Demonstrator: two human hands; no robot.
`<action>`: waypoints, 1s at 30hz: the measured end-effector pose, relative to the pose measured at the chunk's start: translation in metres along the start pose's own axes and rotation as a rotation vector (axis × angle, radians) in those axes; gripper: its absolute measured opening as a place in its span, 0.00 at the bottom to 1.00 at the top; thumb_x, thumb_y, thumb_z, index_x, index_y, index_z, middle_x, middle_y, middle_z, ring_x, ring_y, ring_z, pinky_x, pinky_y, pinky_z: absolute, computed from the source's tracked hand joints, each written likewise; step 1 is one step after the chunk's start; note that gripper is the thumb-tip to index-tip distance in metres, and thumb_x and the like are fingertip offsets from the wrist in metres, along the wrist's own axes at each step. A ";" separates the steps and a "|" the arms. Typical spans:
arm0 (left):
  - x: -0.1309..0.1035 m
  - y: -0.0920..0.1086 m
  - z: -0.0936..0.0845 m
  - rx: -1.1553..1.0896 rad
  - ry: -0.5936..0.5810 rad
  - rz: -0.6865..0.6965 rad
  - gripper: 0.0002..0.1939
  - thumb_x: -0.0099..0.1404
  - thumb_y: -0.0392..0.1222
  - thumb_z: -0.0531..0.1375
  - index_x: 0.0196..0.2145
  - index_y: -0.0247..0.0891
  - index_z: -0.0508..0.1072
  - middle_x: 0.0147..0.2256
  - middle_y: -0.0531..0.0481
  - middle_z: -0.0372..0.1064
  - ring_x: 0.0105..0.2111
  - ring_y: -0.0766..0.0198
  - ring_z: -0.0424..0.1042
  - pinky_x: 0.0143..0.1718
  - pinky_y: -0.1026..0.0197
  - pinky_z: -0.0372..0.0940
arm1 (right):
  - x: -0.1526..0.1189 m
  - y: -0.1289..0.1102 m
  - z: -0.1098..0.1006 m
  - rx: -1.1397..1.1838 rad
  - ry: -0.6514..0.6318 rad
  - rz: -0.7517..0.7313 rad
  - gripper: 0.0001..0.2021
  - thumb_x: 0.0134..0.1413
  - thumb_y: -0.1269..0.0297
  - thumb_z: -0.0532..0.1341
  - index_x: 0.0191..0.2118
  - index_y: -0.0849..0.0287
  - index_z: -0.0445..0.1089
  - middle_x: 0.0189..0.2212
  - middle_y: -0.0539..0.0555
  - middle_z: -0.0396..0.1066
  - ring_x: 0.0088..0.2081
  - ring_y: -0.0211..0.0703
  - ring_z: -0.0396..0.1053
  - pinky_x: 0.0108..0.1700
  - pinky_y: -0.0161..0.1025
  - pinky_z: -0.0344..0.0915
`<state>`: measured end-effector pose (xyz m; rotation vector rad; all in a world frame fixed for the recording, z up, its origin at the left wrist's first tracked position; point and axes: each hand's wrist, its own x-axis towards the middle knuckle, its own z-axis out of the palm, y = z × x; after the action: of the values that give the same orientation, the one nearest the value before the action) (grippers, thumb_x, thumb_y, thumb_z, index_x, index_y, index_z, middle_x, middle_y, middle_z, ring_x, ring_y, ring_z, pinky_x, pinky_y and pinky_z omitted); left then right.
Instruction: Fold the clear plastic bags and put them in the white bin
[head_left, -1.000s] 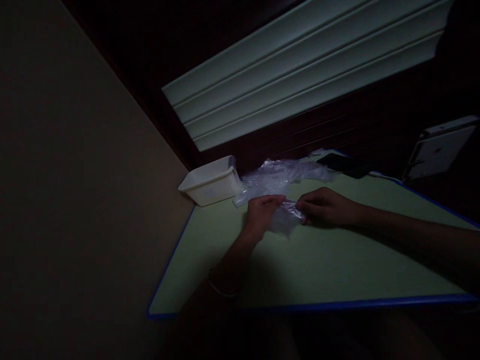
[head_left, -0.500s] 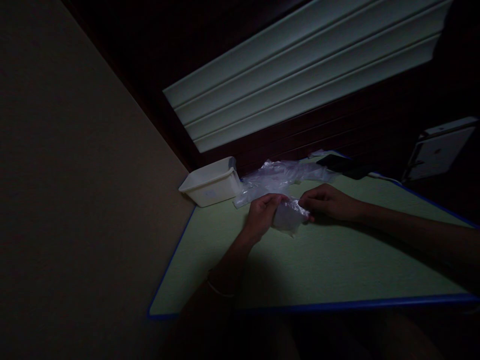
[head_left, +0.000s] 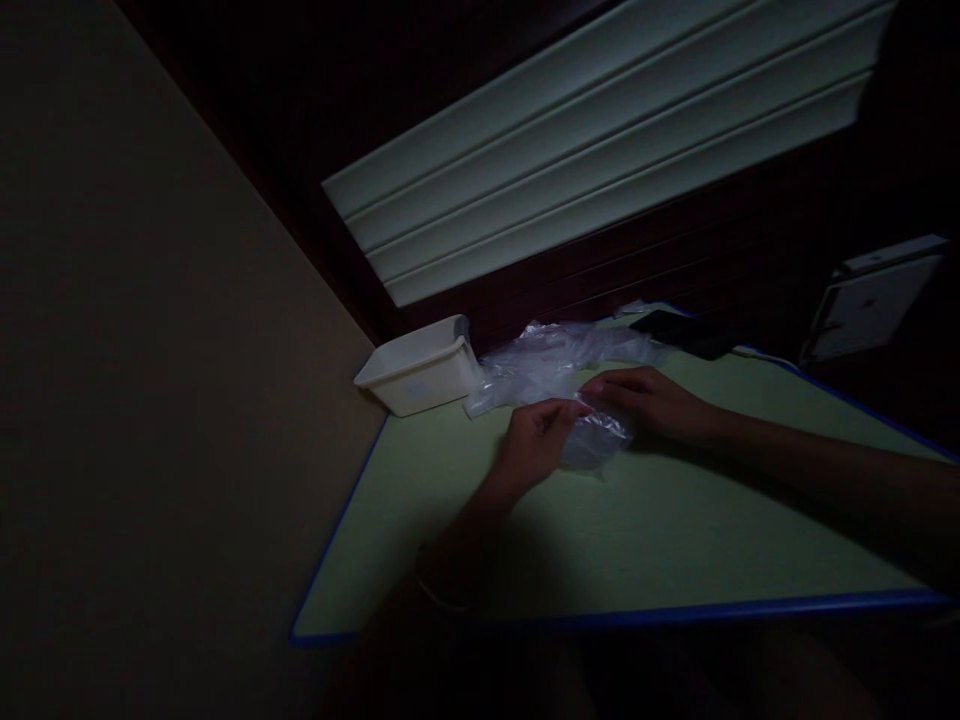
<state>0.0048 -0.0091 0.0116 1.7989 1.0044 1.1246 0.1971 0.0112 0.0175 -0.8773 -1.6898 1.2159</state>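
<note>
A small clear plastic bag (head_left: pixel 596 445) hangs between my two hands, over the light green table (head_left: pixel 675 520). My left hand (head_left: pixel 538 440) pinches its upper left edge between thumb and fingers. At the bag's top, my right hand (head_left: pixel 641 398) is closed on the plastic, its fingertips close to those of my left hand. Behind both hands lies a loose pile of clear plastic bags (head_left: pixel 555 350). The picture is dark, and whether anything is inside the small bag cannot be made out.
A white plastic bin (head_left: pixel 424 375) stands at the table's back left corner, by the wall. Dark cloth-like material (head_left: pixel 686 333) lies at the back right. Beyond the right edge is a white tablet-like device (head_left: pixel 870 305). The table has a blue rim.
My left hand has moved right with the small bag, and my right hand has shifted slightly left along its top. The fingertips of both hands are now closer together.
</note>
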 end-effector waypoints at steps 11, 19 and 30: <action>-0.005 0.008 0.013 -0.020 -0.053 -0.027 0.16 0.66 0.49 0.57 0.40 0.36 0.79 0.37 0.45 0.77 0.39 0.60 0.74 0.43 0.60 0.65 | -0.004 0.001 0.009 -0.017 0.031 0.068 0.19 0.51 0.49 0.61 0.25 0.63 0.73 0.19 0.49 0.64 0.22 0.34 0.57 0.24 0.34 0.54; -0.004 0.002 0.011 -0.008 -0.040 -0.069 0.16 0.65 0.51 0.58 0.39 0.37 0.80 0.37 0.46 0.77 0.38 0.59 0.74 0.41 0.59 0.65 | -0.003 0.004 0.007 -0.048 0.020 0.064 0.18 0.50 0.50 0.62 0.29 0.62 0.76 0.22 0.52 0.70 0.24 0.38 0.62 0.25 0.35 0.57; -0.004 -0.004 0.008 0.031 -0.082 -0.063 0.20 0.66 0.53 0.56 0.40 0.35 0.80 0.34 0.44 0.75 0.35 0.59 0.71 0.36 0.58 0.65 | 0.001 0.005 0.002 -0.077 0.149 0.036 0.18 0.50 0.49 0.63 0.29 0.63 0.77 0.21 0.52 0.70 0.22 0.36 0.61 0.24 0.36 0.57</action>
<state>0.0099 -0.0127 0.0041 1.8103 1.0282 0.9934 0.1954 0.0129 0.0128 -1.0233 -1.6160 1.0874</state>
